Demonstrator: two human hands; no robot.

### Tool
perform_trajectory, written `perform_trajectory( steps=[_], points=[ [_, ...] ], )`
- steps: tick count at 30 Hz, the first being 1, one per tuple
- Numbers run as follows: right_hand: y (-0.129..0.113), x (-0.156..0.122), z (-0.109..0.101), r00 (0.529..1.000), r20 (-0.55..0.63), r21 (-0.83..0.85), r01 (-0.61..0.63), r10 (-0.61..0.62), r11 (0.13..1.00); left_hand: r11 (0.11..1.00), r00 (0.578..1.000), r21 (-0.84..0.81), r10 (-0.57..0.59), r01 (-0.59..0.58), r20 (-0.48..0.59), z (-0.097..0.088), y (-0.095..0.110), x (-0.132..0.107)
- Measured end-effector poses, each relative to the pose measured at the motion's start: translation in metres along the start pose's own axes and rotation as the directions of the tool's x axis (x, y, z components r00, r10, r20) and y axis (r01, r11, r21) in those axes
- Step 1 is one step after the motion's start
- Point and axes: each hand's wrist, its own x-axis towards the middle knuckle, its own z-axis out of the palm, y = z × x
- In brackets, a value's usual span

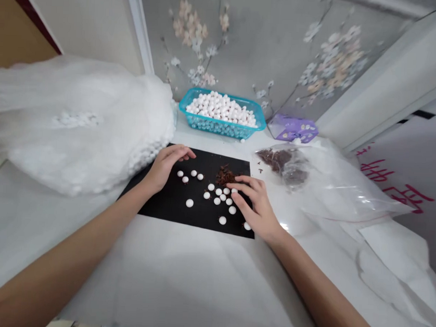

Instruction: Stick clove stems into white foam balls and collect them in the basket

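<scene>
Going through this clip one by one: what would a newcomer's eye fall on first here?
Most striking is the teal basket heaped with white balls, at the back against the floral wallpaper, beside a bulging clear bag of white balls on the left. At the centre, white balls lie scattered on a black mat around a brown crumbly heap. The left hand rests at the mat's far edge, and the right hand spreads over the balls at its right.

This one camera sits on the person's head and looks forward and down at the bench [169, 277]. It is very close, so the left hand [165, 167] and right hand [255, 203] come in from the bottom corners. The black mat [172, 212] is in the middle, and the flowery wall [237, 44] is far up at the top.
</scene>
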Motion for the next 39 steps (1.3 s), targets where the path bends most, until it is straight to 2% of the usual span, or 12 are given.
perform_trajectory(
  steps=[1, 2, 5, 12, 20, 25, 29, 34, 39],
  points=[
    [0.000, 0.000, 0.001, 1.000, 0.016, -0.001, 0.008, -0.008, 1.000, 0.994, 0.994, -0.084, -0.081, 0.076, -0.066, -0.002, -0.004, 0.002],
    [0.000, 0.001, 0.002, 1.000, 0.028, 0.001, 0.014, -0.014, 1.000, 0.977, 0.983, -0.152, -0.162, 0.147, -0.088, -0.004, -0.007, 0.003],
    [-0.001, 0.003, 0.004, 1.000, 0.028, 0.029, 0.008, -0.009, 1.000, 0.948, 0.971, -0.239, -0.229, 0.208, -0.063, -0.003, -0.010, 0.003],
    [-0.009, 0.002, 0.001, 0.984, -0.112, 0.131, -0.127, 0.142, 0.983, 0.980, 0.984, -0.099, -0.172, 0.175, 0.039, 0.008, -0.007, -0.008],
    [-0.010, -0.003, 0.010, 0.997, -0.060, -0.031, -0.043, 0.041, 0.999, 0.994, 0.989, -0.009, -0.105, 0.107, 0.105, 0.008, -0.011, -0.011],
    [-0.008, -0.007, 0.006, 0.996, -0.075, 0.011, -0.039, 0.040, 0.999, 0.989, 0.976, -0.061, -0.121, 0.134, 0.181, 0.002, -0.010, -0.015],
    [-0.012, -0.011, 0.003, 0.999, -0.038, 0.033, -0.011, 0.012, 0.999, 0.994, 0.976, -0.034, -0.091, 0.100, 0.196, 0.003, -0.004, -0.017],
    [-0.017, -0.015, 0.002, 0.999, 0.002, -0.019, -0.041, 0.041, 0.999, 0.990, 0.957, 0.035, -0.140, 0.135, 0.254, 0.008, 0.003, -0.020],
    [-0.024, -0.022, 0.008, 0.986, 0.153, -0.081, -0.060, 0.072, 0.995, 0.989, 0.943, -0.018, -0.132, 0.144, 0.307, 0.011, 0.004, -0.024]
  ],
)
